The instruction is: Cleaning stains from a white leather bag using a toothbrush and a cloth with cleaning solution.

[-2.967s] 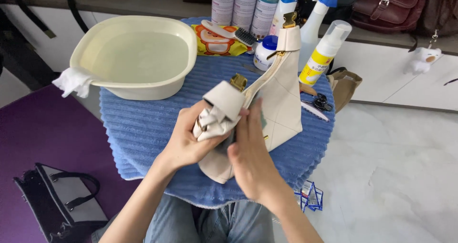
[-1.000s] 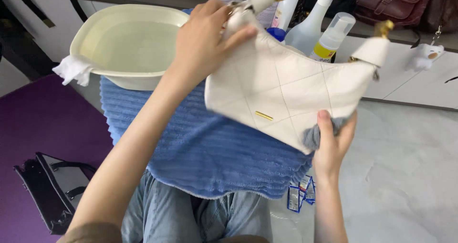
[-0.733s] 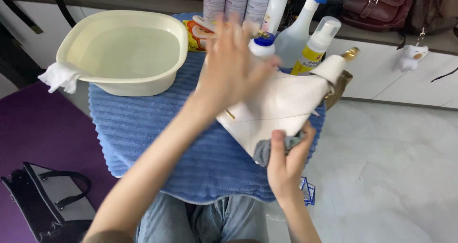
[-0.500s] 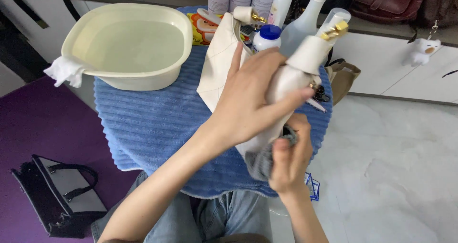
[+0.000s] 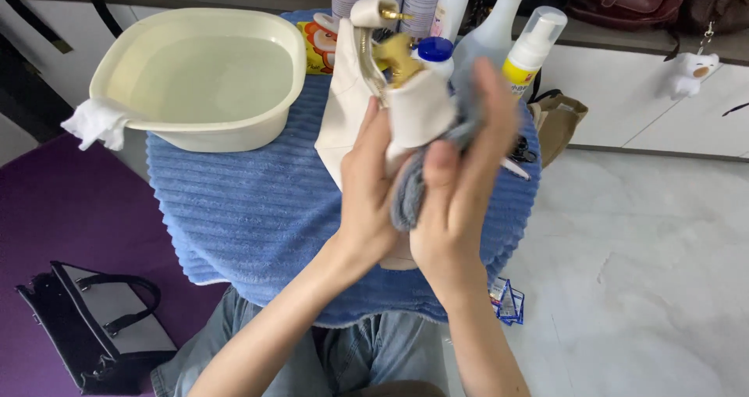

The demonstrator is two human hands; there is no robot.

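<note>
Head camera: left hand (image 5: 370,190) clasped the cream handbag (image 5: 351,104) upright above the blue towel (image 5: 242,210); right hand (image 5: 460,179) pressed a grey cloth (image 5: 406,198) to its end. Wiping looked midway, far side unwiped.

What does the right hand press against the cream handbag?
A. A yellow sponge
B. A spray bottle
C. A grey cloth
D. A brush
C: the right hand presses a grey cloth against the cream handbag, which the left hand grips.
</note>
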